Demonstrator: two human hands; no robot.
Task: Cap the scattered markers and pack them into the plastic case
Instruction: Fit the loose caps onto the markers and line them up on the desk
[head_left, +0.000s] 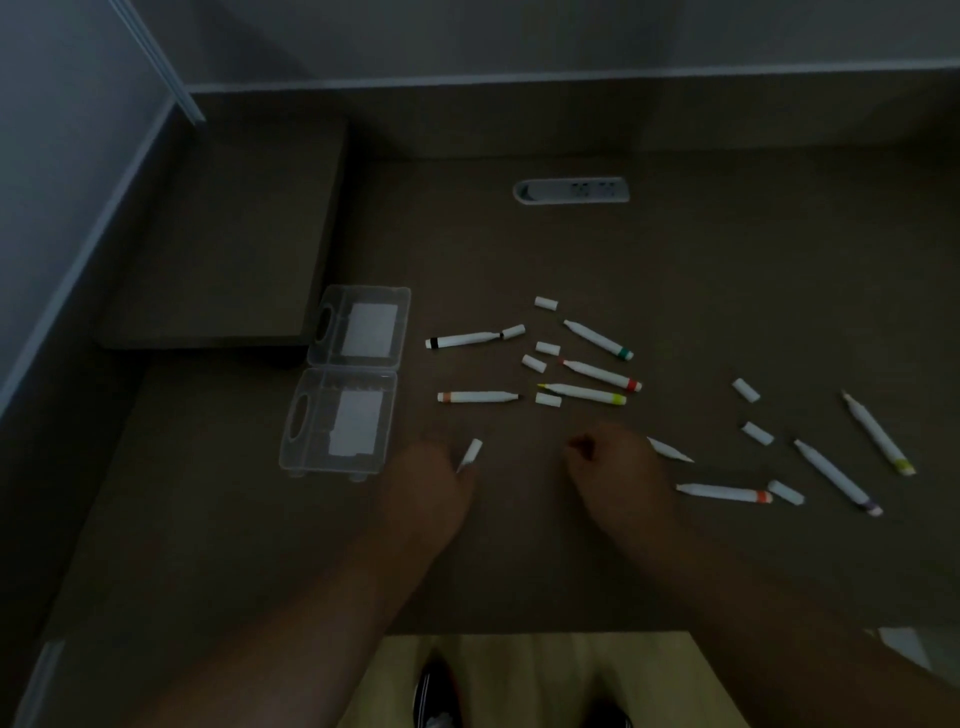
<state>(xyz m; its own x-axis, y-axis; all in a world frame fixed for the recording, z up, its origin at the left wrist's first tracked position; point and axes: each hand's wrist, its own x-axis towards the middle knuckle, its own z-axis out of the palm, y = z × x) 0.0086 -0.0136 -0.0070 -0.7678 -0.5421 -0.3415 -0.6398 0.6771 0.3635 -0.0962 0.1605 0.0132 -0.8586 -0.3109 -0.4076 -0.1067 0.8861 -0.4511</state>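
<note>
Capping step in hand. Right hand (618, 467) grips an uncapped marker (670, 449), tip pointing right. Left hand (431, 473) pinches a white cap (471, 451) in curled fingers. Hands are apart; next move likely calls for bringing cap and tip into line and pressing home. Other markers and caps lie scattered on the worktop (727, 270). Plastic case (345, 379) lies open at left, no markers inside. No legible writing; dim light.
</note>
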